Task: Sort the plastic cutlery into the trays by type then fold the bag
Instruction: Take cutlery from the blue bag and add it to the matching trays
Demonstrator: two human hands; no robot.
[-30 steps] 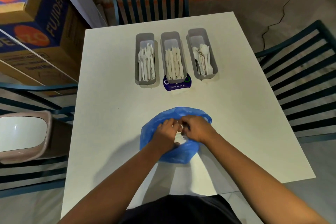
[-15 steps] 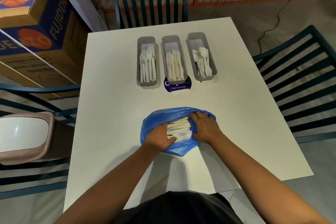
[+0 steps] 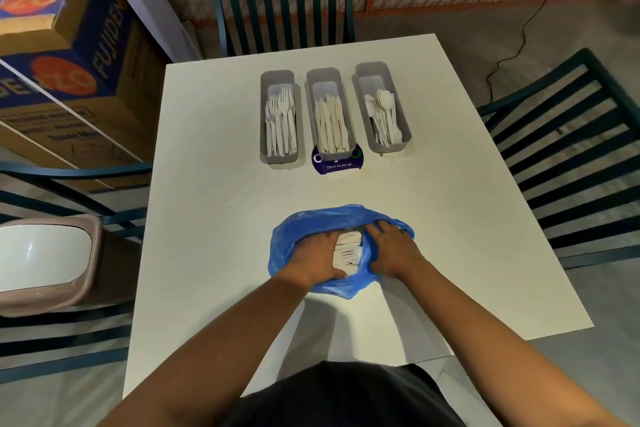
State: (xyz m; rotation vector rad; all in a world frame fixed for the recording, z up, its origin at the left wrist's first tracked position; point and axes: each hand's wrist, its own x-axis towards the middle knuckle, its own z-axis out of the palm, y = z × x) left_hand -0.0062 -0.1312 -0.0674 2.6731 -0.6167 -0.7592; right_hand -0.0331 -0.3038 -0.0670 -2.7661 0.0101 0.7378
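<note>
Your left hand (image 3: 317, 258) and right hand (image 3: 393, 251) lie on the blue bag (image 3: 294, 236), one each side of its mouth, fingers curled into the plastic and gripping it so the opening is spread. Between the hands, a stack of pale plastic cutlery (image 3: 348, 250) shows inside the bag, touching both hands; type not resolvable.

Bag sits on the white table (image 3: 214, 218), near-centre. At 12 o'clock from the bag, well apart, three grey trays stand side by side, long axes toward 12:
- fork tray (image 3: 277, 156), approx. 11 o'clock: forks (image 3: 280, 121).
- knife tray (image 3: 334, 80), 12 o'clock: knives (image 3: 330, 125). Its near end overlaps a dark-blue round label (image 3: 337, 165) reading "Clean as you go".
- spoon tray (image 3: 388, 146), approx. 1 o'clock: spoons (image 3: 382, 114).
</note>
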